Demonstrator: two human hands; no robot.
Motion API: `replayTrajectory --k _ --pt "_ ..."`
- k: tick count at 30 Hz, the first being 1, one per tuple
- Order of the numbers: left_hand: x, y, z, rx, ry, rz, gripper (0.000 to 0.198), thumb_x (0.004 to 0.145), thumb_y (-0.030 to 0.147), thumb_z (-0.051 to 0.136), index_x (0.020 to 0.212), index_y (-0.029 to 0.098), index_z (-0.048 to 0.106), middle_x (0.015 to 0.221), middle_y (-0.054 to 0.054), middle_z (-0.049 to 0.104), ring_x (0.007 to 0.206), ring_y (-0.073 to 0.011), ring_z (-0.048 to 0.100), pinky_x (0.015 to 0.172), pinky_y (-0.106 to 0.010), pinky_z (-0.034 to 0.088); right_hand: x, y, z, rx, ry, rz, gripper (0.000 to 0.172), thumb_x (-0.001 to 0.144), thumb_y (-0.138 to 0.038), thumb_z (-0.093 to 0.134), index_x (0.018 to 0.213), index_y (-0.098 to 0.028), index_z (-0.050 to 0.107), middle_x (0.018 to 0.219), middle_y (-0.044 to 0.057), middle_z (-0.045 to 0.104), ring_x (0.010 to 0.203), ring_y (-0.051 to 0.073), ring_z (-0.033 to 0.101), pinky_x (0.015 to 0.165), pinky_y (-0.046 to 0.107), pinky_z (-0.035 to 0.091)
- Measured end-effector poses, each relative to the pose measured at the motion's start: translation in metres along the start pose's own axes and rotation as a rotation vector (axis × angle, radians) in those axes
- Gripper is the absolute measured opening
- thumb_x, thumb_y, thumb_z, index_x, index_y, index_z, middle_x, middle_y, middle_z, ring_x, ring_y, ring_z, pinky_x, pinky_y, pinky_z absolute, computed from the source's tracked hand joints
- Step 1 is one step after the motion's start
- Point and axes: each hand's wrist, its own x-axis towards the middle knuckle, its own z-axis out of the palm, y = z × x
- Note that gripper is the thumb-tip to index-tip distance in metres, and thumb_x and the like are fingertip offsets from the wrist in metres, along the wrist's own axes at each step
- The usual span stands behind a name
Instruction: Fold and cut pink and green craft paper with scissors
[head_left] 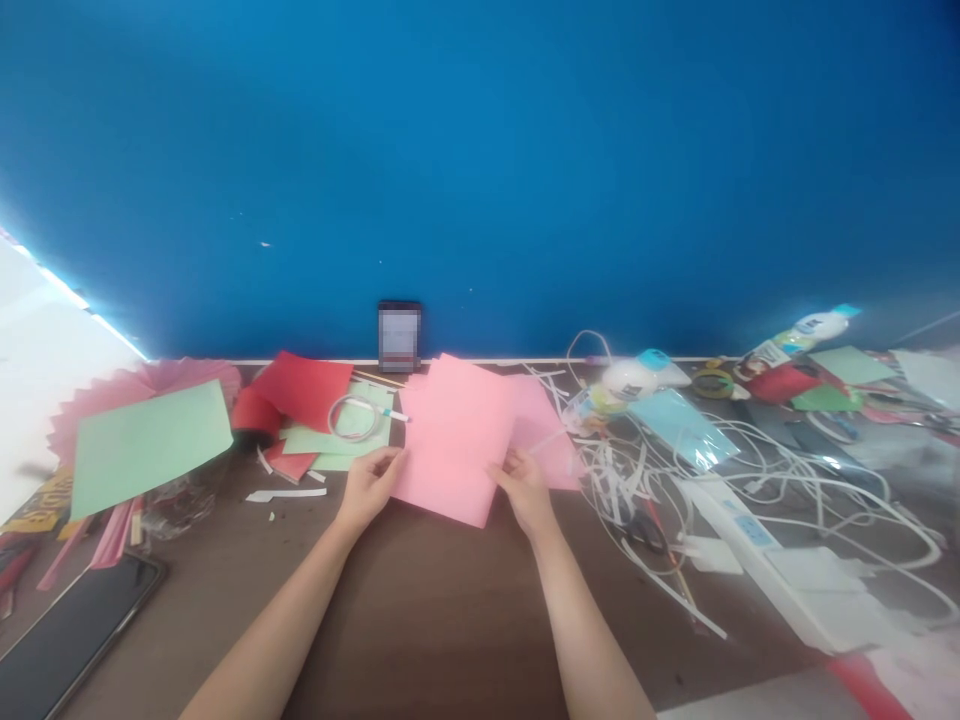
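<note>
pink paper (457, 440): centre of frame, between both hands' fingers | left hand (373, 482): pinching its lower left edge | right hand (526, 492): pinching its lower right edge

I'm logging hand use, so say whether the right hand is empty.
No, the right hand holds the pink paper near its right edge.

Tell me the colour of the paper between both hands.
The paper is light pink, seen best in the head view.
</note>
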Motion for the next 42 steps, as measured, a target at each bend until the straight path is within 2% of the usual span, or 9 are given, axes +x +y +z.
replayTrajectory --k 3,7,13,18,22,28,38,42 --pt "-0.001 -0.005 0.003 0.05 -0.014 0.053 0.023 0.075 0.036 0.055 0.075 0.017 0.067 0.075 -0.004 0.067 0.07 -0.0177 0.061 0.063 -0.025 0.047 0.001 0.001 0.0 0.013 0.017 -0.022 0.04 0.055 -0.025 0.077 0.09 -0.017 0.062 0.09 0.007 0.069 0.088 0.023 0.062 0.084 0.041 0.046" --pt "0.0 -0.009 0.004 0.073 -0.03 0.047 0.021 0.074 0.035 0.056 0.075 0.018 0.067 0.075 -0.004 0.067 0.07 -0.0177 0.06 0.066 -0.025 0.045 0.002 0.003 -0.001 0.051 0.042 -0.052 0.035 0.061 -0.029 0.074 0.091 -0.017 0.063 0.097 0.007 0.067 0.091 0.023 0.061 0.085 0.04 0.045" --pt "0.002 -0.007 0.005 0.0 -0.031 -0.04 0.022 0.071 0.038 0.059 0.074 0.018 0.068 0.077 -0.004 0.068 0.074 -0.0195 0.061 0.07 -0.028 0.046 0.006 0.01 -0.005 0.058 0.217 -0.058 0.028 0.054 -0.029 0.078 0.074 -0.015 0.063 0.071 0.002 0.067 0.069 0.018 0.061 0.072 0.034 0.048" --pt "0.003 -0.008 0.003 -0.011 -0.076 -0.045 0.023 0.073 0.038 0.058 0.075 0.017 0.067 0.077 -0.005 0.068 0.074 -0.0192 0.061 0.069 -0.027 0.046 0.006 0.009 -0.006 0.065 0.237 -0.073 0.026 0.057 -0.032 0.075 0.075 -0.016 0.064 0.075 0.002 0.067 0.071 0.016 0.061 0.071 0.031 0.048" --pt "0.004 -0.008 0.002 0.01 -0.111 -0.059 0.028 0.074 0.041 0.056 0.077 0.015 0.067 0.077 -0.005 0.068 0.074 -0.0187 0.061 0.068 -0.026 0.046 0.006 0.009 -0.009 0.01 0.315 -0.095 0.024 0.056 -0.032 0.076 0.068 -0.015 0.063 0.065 0.001 0.065 0.065 0.016 0.06 0.068 0.031 0.048" --pt "0.003 -0.007 0.003 0.077 -0.208 -0.03 0.033 0.077 0.043 0.052 0.077 0.014 0.066 0.08 -0.005 0.069 0.076 -0.0177 0.061 0.068 -0.024 0.046 0.004 0.004 -0.007 0.022 0.275 -0.127 0.028 0.065 -0.035 0.07 0.084 -0.014 0.066 0.085 0.006 0.069 0.082 0.021 0.061 0.074 0.034 0.047" --pt "0.002 -0.009 0.004 0.123 -0.261 -0.024 0.031 0.078 0.041 0.051 0.078 0.014 0.066 0.08 -0.005 0.069 0.075 -0.0178 0.061 0.068 -0.024 0.046 0.008 0.004 -0.014 -0.007 0.403 -0.209 0.022 0.065 -0.034 0.07 0.072 -0.014 0.065 0.071 0.003 0.065 0.07 0.016 0.058 0.066 0.03 0.046" --pt "0.002 -0.006 0.003 0.143 -0.252 -0.023 0.03 0.078 0.041 0.051 0.079 0.015 0.066 0.081 -0.005 0.069 0.076 -0.018 0.061 0.069 -0.025 0.046 0.008 0.003 -0.016 -0.037 0.395 -0.216 0.023 0.067 -0.035 0.068 0.074 -0.013 0.066 0.075 0.004 0.066 0.073 0.017 0.059 0.07 0.031 0.046"
